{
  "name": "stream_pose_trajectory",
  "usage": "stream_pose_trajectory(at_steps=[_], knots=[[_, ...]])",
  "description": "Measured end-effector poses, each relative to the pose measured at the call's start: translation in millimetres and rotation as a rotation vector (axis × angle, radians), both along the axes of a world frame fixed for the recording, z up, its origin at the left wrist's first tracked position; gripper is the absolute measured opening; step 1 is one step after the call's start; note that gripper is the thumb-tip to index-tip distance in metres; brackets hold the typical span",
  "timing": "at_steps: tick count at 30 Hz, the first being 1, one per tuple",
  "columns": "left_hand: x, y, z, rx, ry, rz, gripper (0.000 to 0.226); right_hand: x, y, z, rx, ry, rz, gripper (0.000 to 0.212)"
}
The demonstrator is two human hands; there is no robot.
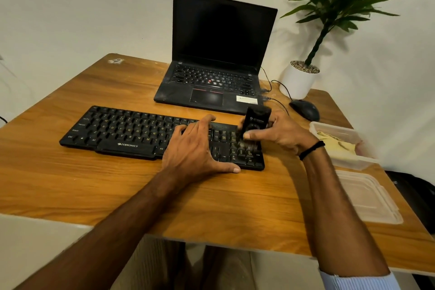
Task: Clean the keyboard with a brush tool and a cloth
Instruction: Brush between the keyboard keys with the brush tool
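The black keyboard (122, 133) lies flat on the worktop (70, 183). The left hand (195, 148), fingers spread straight, presses down on it; it is probably light and would skid. The right hand (284, 134) grips the brush tool (255, 122) by its rigid body, soft bristles on the right-end keys. The limp cloth (339, 146) waits in a tub (329, 127) far right.

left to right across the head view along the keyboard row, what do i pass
keyboard (its bare left part) → left hand resting on the keys → brush tool → right hand holding it → clear container with the yellow cloth inside
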State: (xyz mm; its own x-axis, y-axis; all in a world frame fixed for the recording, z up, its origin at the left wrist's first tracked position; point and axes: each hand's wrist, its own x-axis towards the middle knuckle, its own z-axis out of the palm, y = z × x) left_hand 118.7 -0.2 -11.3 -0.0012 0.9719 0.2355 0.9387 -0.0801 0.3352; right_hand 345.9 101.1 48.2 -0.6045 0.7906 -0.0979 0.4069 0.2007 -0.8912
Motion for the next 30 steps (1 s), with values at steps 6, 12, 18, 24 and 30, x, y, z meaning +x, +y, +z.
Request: stream_pose_trajectory(at_steps=[6, 12, 18, 24, 30], knots=[[0.7, -0.3, 0.2, -0.014, -0.005, 0.004, 0.138, 5.2, -5.8, 3.7, -0.077, -0.065, 0.156, 0.046], [0.6, -1.7, 1.0, -0.002, -0.014, 0.002, 0.139, 6.1, 1.2, -0.8, -0.054, -0.046, 0.119, 0.046], [0.9, -4.2, 2.0, 0.030, -0.011, 0.002, 0.138, -8.4, -0.5, -2.7, 0.065, 0.049, -0.090, 0.049], [1.8, -4.3, 1.6, 0.027, -0.016, 0.002, 0.137, -21.1, -9.6, -6.7, 0.077, -0.031, -0.035, 0.052], [1.6, -3.7, 0.7, 0.019, -0.017, 0.007, 0.137, -23.8, -16.1, -5.9, -0.048, 0.033, 0.112, 0.045]])
